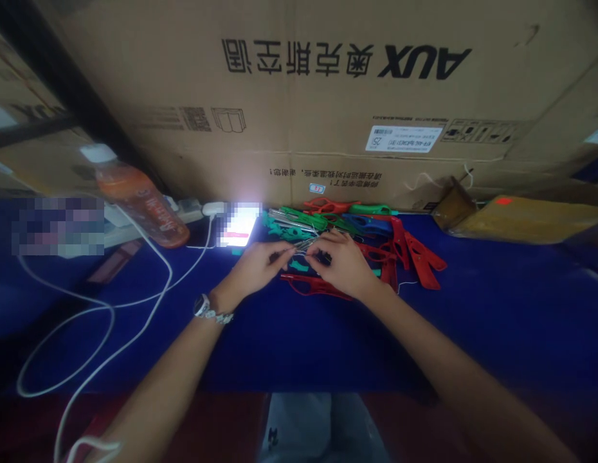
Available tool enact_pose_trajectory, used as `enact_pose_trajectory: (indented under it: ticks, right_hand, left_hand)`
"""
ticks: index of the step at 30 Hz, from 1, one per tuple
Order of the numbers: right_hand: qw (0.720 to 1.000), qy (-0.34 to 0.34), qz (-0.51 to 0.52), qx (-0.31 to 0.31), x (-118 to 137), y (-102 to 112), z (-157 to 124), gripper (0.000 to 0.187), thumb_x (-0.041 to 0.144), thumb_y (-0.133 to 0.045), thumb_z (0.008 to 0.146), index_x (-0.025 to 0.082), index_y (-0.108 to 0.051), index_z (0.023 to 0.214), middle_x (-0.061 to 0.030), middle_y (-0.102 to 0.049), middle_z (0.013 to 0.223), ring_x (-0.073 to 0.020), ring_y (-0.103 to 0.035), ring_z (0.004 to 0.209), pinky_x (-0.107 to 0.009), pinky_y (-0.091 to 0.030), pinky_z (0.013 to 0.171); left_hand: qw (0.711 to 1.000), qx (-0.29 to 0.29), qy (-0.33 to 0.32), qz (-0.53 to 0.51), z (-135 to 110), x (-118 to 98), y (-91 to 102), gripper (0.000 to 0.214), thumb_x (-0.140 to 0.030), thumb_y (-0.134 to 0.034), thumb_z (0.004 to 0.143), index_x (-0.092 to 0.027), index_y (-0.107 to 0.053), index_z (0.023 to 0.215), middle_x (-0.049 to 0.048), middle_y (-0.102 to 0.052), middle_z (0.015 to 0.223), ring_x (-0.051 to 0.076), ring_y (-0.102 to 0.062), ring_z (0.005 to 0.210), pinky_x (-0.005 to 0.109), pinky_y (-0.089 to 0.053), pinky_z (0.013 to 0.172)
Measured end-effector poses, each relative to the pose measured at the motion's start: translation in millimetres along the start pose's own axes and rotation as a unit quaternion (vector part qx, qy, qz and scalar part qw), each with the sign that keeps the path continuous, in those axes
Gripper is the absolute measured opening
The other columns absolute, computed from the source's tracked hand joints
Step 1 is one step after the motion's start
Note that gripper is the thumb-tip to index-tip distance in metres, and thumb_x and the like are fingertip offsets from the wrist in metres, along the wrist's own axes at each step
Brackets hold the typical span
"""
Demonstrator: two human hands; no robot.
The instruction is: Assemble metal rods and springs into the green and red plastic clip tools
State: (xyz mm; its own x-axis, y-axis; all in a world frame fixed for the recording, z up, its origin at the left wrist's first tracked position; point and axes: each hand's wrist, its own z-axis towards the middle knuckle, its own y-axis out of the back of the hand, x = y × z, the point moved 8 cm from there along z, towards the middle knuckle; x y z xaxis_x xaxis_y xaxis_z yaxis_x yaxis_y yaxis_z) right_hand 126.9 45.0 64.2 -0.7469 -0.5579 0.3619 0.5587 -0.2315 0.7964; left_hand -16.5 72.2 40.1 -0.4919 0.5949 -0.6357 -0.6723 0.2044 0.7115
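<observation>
My left hand (260, 262) is closed in a pinch on one end of a few thin silvery metal pieces (303, 245); their exact kind is too small to tell. From the other side my right hand (341, 260) pinches the same pieces, fingertips close to the left ones. A thin white strand curves just below them. Around and behind both hands lies a pile of plastic parts: green ones (303, 218), a blue one (371, 225), and red ones (318, 287) with curved handle shapes. A small teal piece (298, 265) rests on the blue cloth beneath my fingers.
A large cardboard box (299, 141) stands behind the blue-covered table (299, 347). Left are a lit phone (240, 226), a leaning drink bottle (139, 199), a power strip (188, 209) and a looping white cable (154, 321). A yellow-brown package (530, 220) lies right.
</observation>
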Motion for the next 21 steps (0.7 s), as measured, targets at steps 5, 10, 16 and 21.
enact_pose_trajectory:
  ticks: [5,10,16,21]
  right_hand:
    - [1.0,-0.009,0.003,-0.016,-3.2,2.5,-2.3,0.014,0.023,-0.072,0.084,0.022,-0.066,0.096,-0.0032,-0.072,0.098,-0.0249,-0.061,0.098,-0.04,-0.041,0.088]
    - [0.999,0.015,0.001,-0.033,0.2,5.4,-3.1,0.005,0.021,-0.065,0.089,0.022,-0.065,0.084,-0.001,-0.072,0.087,-0.0224,-0.062,0.092,-0.038,-0.039,0.087]
    - [0.999,0.032,-0.01,-0.03,5.6,3.9,-4.9,0.007,0.025,-0.061,0.091,0.024,-0.068,0.094,-0.004,-0.074,0.096,-0.0247,-0.059,0.098,-0.041,-0.039,0.089]
    - [0.992,-0.023,0.118,-0.031,-1.0,0.5,-1.8,0.015,0.026,-0.066,0.086,0.024,-0.07,0.1,-0.003,-0.075,0.094,-0.0228,-0.064,0.095,-0.041,-0.044,0.091]
  left_hand:
    - [1.0,-0.002,0.001,-0.022,1.1,-4.7,1.2,0.035,-0.036,-0.048,0.101,-0.017,-0.063,0.076,-0.0021,-0.064,0.066,0.01,-0.053,0.059,0.024,-0.038,0.058]
    - [0.999,-0.012,0.011,-0.037,1.5,-4.1,2.6,0.038,-0.036,-0.046,0.102,-0.017,-0.063,0.073,-0.0014,-0.064,0.067,0.01,-0.051,0.058,0.025,-0.038,0.058]
    - [0.998,-0.005,0.015,-0.053,1.5,-5.6,1.9,0.041,-0.037,-0.044,0.102,-0.017,-0.062,0.071,-0.0013,-0.059,0.063,0.01,-0.047,0.055,0.024,-0.037,0.056]
    - [0.999,-0.001,0.011,-0.053,1.8,-8.1,0.4,0.041,-0.036,-0.044,0.102,-0.017,-0.062,0.07,-0.0016,-0.059,0.061,0.01,-0.046,0.054,0.024,-0.036,0.055]
